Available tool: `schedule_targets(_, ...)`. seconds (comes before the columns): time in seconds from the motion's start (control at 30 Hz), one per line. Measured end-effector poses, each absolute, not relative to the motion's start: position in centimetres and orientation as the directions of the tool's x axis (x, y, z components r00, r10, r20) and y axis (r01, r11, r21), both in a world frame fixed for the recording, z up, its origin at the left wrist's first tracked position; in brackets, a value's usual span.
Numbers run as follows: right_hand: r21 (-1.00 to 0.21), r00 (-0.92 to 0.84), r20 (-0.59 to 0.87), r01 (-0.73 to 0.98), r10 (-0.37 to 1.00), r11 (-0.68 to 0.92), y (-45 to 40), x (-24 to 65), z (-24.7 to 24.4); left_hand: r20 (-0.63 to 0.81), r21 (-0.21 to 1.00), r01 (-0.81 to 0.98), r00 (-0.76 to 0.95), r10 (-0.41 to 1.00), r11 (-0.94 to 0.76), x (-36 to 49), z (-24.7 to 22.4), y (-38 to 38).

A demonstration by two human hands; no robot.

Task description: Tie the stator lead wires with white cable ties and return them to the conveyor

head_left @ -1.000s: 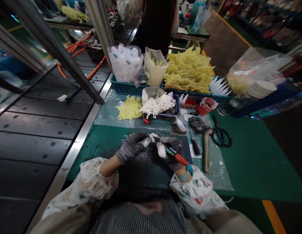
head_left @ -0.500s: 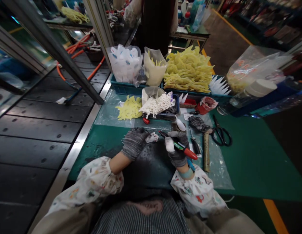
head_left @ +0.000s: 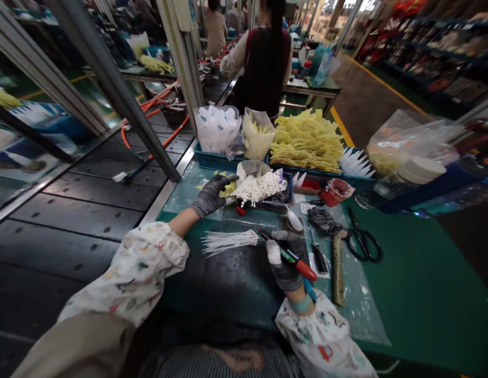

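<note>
White sticks (head_left: 228, 241) laid out, marker (head_left: 301, 265) in right hand (head_left: 287, 275)

From my remote post I saw the loose fan of white sticks lying on the dark middle of the tabletop (head_left: 425, 299), rounded heads to the right, some showing red. The right hand gripped the marker, its tip just beside those heads. The left hand (head_left: 208, 198) was open, finger and thumb apart, at the near left end of a white-headed pile (head_left: 263, 186); contact I could not tell. Yellow pieces (head_left: 228, 190) showed beside its fingers. A red cap (head_left: 241, 210) lay near. Farther right: scissors (head_left: 364, 244).
</note>
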State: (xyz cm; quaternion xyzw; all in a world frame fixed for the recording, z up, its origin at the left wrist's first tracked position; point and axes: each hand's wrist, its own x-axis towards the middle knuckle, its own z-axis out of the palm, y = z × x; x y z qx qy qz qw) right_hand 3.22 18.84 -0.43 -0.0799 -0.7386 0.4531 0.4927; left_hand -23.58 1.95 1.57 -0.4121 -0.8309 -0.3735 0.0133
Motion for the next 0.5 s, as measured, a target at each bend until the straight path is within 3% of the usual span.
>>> schedule_targets(0.13,-0.745,-0.528,0.652,-0.314,0.543,0.588,19.1,3.4,-1.0,0.363,0.636,0.739,-0.540,0.759,0.221,-26.1,1.4,3.8)
schedule_targets(0.27,-0.773,-0.554,0.617,-0.289,0.559,0.565,19.2,3.7,-2.6,0.391,0.760,0.645,-0.553,0.735,0.082,-26.5,1.1,3.9)
schedule_targets(0.5,-0.839,-0.605,0.522,-0.238,0.602,0.489,18.9,4.2,-4.6,0.416,0.900,0.429,-0.786,0.458,-0.079,-25.3,0.4,5.4)
